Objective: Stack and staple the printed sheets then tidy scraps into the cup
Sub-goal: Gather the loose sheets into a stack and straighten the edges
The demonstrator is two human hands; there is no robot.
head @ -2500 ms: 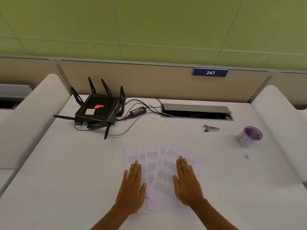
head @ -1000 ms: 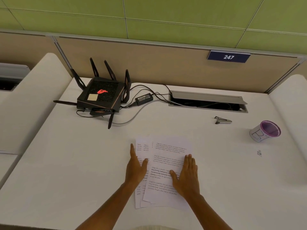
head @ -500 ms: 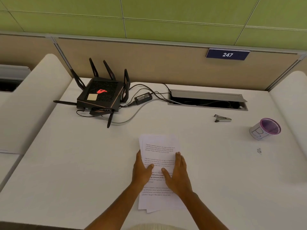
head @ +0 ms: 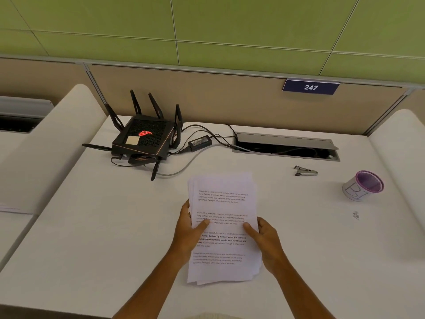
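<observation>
Both hands, left hand [head: 187, 229] and right hand [head: 266, 238], gripping the printed sheets [head: 224, 224] by the side edges, corners fanned: risk of stapling crooked unless squared before reaching the stapler [head: 305, 170] beyond the stack.

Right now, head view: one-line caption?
Both hands grip gathered printed sheets; stapler, cup wait.

left hand [head: 187, 231], right hand [head: 266, 238], thumbs on top

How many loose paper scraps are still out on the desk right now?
1. A single small scrap lies on the desk, to the right of the stack of sheets and nearer the person than the cup. Others could be hidden under the stack.
</observation>
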